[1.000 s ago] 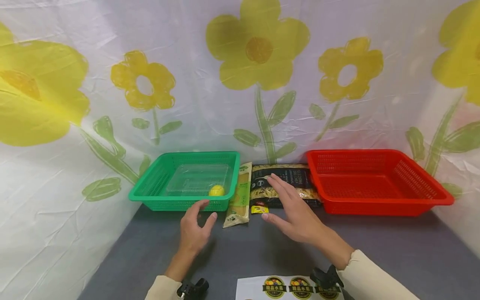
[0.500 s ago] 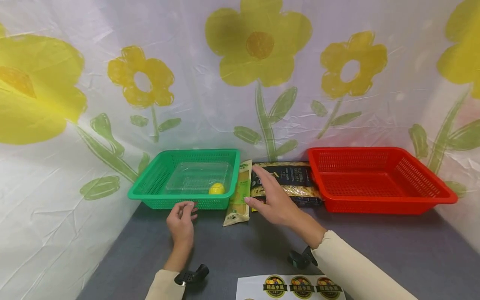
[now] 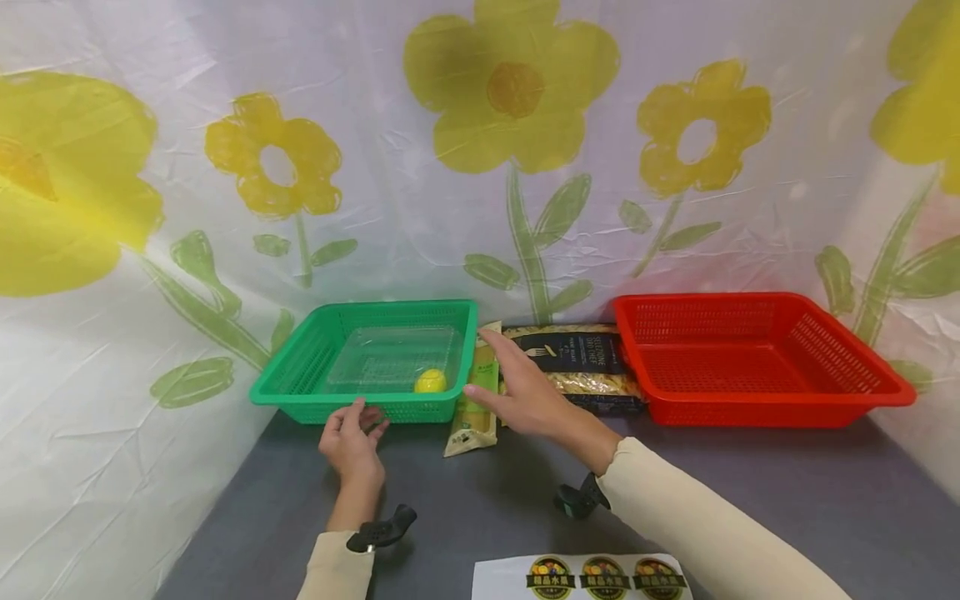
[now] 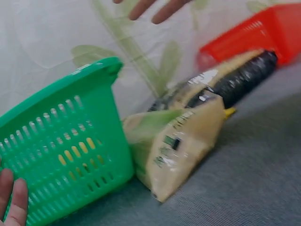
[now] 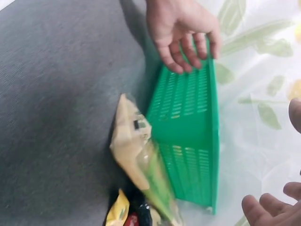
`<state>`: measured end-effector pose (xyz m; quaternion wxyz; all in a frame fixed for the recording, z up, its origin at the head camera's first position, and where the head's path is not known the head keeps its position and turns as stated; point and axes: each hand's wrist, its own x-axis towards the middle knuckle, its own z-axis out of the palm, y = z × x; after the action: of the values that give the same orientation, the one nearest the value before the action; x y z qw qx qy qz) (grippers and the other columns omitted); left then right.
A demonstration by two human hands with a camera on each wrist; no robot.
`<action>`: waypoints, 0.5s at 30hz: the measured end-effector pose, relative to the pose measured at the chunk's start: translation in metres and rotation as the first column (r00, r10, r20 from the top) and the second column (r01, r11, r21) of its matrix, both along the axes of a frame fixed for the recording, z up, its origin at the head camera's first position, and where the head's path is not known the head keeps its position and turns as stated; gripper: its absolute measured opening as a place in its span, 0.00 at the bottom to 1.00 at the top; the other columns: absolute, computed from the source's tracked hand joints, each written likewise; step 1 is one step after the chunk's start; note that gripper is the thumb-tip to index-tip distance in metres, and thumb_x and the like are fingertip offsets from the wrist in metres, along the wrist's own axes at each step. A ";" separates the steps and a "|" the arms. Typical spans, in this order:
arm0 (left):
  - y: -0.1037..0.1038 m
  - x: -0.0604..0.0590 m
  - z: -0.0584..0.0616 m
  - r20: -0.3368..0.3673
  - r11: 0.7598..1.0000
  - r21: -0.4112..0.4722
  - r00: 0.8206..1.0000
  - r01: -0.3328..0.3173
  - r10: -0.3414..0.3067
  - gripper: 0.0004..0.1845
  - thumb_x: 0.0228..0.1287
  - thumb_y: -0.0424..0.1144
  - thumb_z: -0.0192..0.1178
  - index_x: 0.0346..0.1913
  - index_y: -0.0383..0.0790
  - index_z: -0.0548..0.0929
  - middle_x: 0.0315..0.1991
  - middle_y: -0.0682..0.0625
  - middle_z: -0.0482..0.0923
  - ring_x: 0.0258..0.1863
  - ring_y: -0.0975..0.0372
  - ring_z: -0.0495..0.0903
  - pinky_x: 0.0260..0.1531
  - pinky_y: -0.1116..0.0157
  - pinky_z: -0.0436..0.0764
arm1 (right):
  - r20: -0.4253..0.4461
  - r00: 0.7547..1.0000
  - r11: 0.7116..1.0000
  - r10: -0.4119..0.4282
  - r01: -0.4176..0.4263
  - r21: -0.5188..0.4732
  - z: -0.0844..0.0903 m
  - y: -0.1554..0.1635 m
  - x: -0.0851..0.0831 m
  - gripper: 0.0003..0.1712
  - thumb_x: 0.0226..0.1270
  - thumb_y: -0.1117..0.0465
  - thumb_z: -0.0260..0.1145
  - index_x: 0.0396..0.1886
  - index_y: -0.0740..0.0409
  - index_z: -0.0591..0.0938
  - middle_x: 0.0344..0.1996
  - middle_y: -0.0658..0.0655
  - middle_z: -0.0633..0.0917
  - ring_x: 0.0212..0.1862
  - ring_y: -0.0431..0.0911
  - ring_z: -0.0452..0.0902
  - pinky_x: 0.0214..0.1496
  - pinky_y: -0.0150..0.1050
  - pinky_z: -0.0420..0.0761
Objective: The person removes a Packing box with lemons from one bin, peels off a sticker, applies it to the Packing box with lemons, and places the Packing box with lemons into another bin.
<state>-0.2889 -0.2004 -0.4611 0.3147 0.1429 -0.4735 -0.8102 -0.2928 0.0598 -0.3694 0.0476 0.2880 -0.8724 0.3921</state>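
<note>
My left hand (image 3: 352,446) is at the front wall of a green plastic basket (image 3: 408,398), thumb by the rim and fingers loosely bent in front of the slots. At the basket's right side, my right hand (image 3: 528,396) is spread, its fingertips right by the rim and nothing in its grasp. Inside the basket lie a clear plastic box (image 3: 390,350) and a yellow ball (image 3: 431,381). A beige-and-green packet (image 3: 471,425) lies along the basket's right wall, partly hidden by my right hand. In the right wrist view the left fingers (image 5: 181,59) overlap the basket's front wall.
A black pasta bag (image 3: 581,354) lies between the packet and a red basket (image 3: 765,412). A small yellow packet (image 5: 117,209) shows near the bag. A sheet of round labels (image 3: 577,575) is at the near edge of the grey table (image 3: 450,508). A flowered curtain (image 3: 420,242) stands behind.
My right hand has moved left, from over the pasta bag to the green basket's right side. My left hand has shifted left along the basket's front. The baskets stay about where they were.
</note>
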 end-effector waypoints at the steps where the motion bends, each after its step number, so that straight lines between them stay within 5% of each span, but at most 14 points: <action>1: -0.002 -0.001 0.001 -0.004 1.000 0.024 1.000 -0.001 0.001 0.11 0.70 0.36 0.64 0.36 0.31 0.76 0.28 0.46 0.84 0.31 0.55 0.83 0.35 0.58 0.87 | 0.006 1.000 1.000 0.001 -0.001 -0.006 0.001 -0.002 -0.001 0.47 0.75 0.41 0.61 0.83 0.45 0.48 0.82 0.53 0.50 0.81 0.52 0.47 0.76 0.60 0.58; 9: -0.013 -0.008 0.009 -0.009 0.987 0.157 1.000 0.013 -0.012 0.13 0.65 0.26 0.65 0.40 0.37 0.70 0.31 0.48 0.79 0.32 0.57 0.83 0.40 0.60 0.86 | 0.082 0.996 0.997 -0.036 0.042 -0.068 0.005 -0.018 -0.009 0.46 0.75 0.44 0.62 0.82 0.48 0.51 0.81 0.56 0.54 0.79 0.55 0.53 0.75 0.60 0.62; 15: -0.017 -0.009 0.012 -0.022 0.948 0.311 0.997 0.071 -0.068 0.16 0.67 0.26 0.62 0.42 0.42 0.63 0.32 0.49 0.77 0.33 0.58 0.80 0.47 0.60 0.84 | 0.176 0.980 0.988 -0.096 0.115 -0.099 0.007 -0.033 -0.015 0.44 0.75 0.44 0.61 0.82 0.49 0.53 0.80 0.58 0.57 0.79 0.57 0.54 0.74 0.61 0.62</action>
<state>-0.2976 -0.2175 -0.4489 0.2621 0.1696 -0.3428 -0.8860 -0.3081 0.0268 -0.3620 0.0090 0.2038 -0.8646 0.4593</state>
